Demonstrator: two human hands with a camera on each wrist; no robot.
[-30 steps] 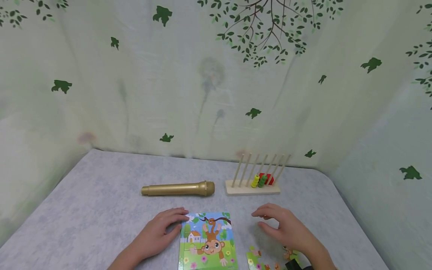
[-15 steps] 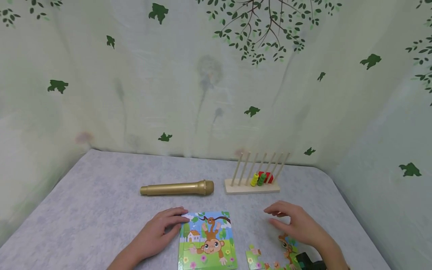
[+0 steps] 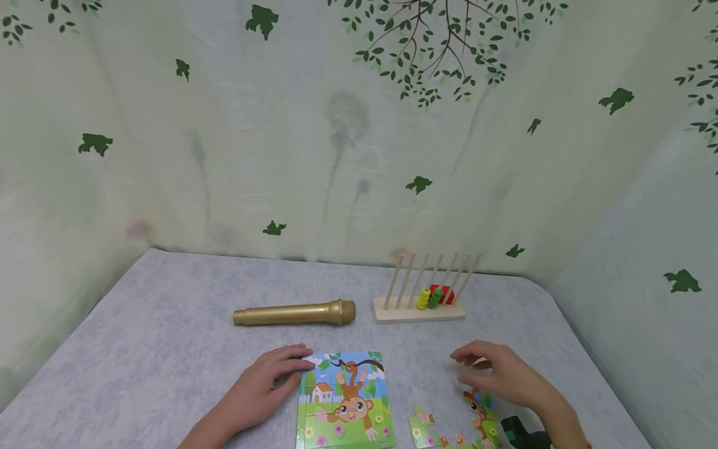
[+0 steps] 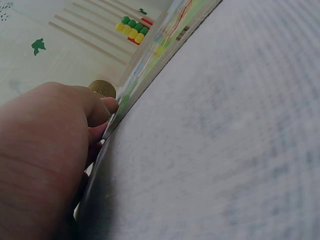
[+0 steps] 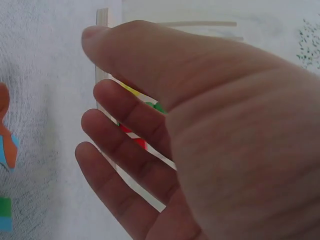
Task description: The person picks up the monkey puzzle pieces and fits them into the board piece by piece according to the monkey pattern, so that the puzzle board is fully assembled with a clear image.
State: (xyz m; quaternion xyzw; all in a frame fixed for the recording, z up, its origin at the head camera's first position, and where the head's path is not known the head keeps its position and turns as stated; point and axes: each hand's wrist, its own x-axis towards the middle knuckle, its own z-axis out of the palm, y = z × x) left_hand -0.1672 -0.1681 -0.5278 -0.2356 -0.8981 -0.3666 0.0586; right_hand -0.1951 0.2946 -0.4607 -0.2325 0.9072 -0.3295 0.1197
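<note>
A jigsaw puzzle board (image 3: pixel 348 402) with a monkey picture lies flat in front of me. My left hand (image 3: pixel 260 383) rests at its upper left corner, fingertips and thumb touching the edge; the left wrist view shows the hand (image 4: pixel 45 155) beside the raised board side (image 4: pixel 150 75). To the right my right hand (image 3: pixel 505 374) hovers over the table with its fingers loosely bent. Nothing is between those fingers in the right wrist view, where the hand (image 5: pixel 165 115) is seen from close by. Below it lie joined jigsaw pieces (image 3: pixel 479 418) and another piece (image 3: pixel 421 430), partly cut off by the frame.
Behind the board a gold toy microphone (image 3: pixel 294 313) lies on its side. A wooden bead counter (image 3: pixel 421 317) with upright rods and yellow, green and red pieces stands to its right. A leaf-patterned curtain (image 3: pixel 224 156) rises beyond the grey tabletop (image 3: pixel 140 355).
My right hand has moved right, away from the board, uncovering more of the jigsaw pieces below it. My left hand has stayed at the board's corner.
</note>
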